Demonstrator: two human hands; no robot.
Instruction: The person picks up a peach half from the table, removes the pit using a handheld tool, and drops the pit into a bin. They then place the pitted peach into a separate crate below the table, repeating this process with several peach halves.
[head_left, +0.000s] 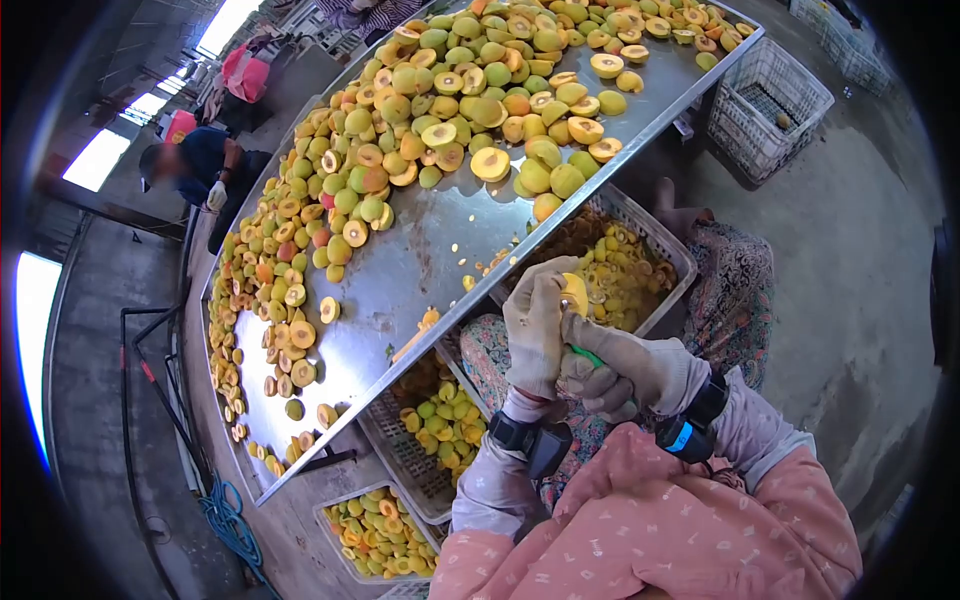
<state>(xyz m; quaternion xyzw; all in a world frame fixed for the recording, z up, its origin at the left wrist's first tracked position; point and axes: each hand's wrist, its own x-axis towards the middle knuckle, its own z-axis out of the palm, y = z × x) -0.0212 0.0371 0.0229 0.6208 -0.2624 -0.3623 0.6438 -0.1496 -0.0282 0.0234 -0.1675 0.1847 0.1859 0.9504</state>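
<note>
In a pale work glove, my left hand (534, 328) is closed around a halved yellow peach (573, 296), cut side showing. My right hand (612, 368), also gloved, wraps around a slim green-handled tool (588, 355). Its working end is hidden at the fruit, where the fingers of both hands come together. Both hands are above my lap, near the edge of a metal table (400, 300). Just beyond them stands a crate (680, 262) holding yellow fruit pieces and scraps.
Many halved peaches (440, 85) are heaped along the table's far side. Below its near edge are a crate of greenish-yellow fruit (385, 420) and another of cut pieces (330, 520). A white crate (770, 110) stands at upper right. Another person (205, 170) is across the table.
</note>
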